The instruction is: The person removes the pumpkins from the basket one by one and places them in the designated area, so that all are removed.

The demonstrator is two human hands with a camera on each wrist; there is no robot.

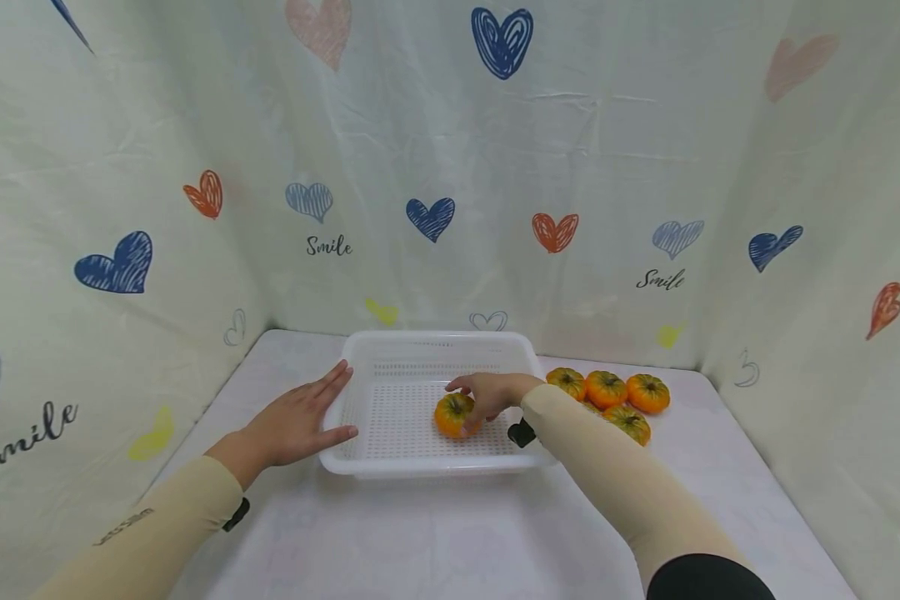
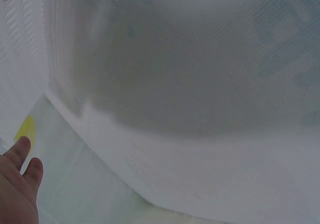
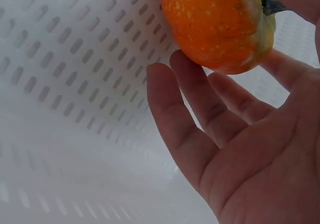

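A small orange pumpkin [image 1: 452, 414] with a green-streaked top is inside the white perforated plastic basket [image 1: 435, 467]. My right hand [image 1: 491, 393] reaches over the basket's right side and grips this pumpkin, thumb on one side and fingers round the other. In the right wrist view the pumpkin [image 3: 215, 24] shows its dark stem near the thumb, and the fingers [image 3: 197, 99] curve under its side, close over the slotted floor. My left hand [image 1: 292, 421] lies with fingers spread and straight at the basket's left rim. In the left wrist view only some of its fingertips [image 2: 33, 171] show.
Several more small pumpkins [image 1: 648, 393] sit grouped on the white-covered table [image 1: 435, 542], right of the basket and partly behind my right forearm. A curtain [image 1: 435, 125] printed with hearts and "Smile" encloses the table at the back and sides.
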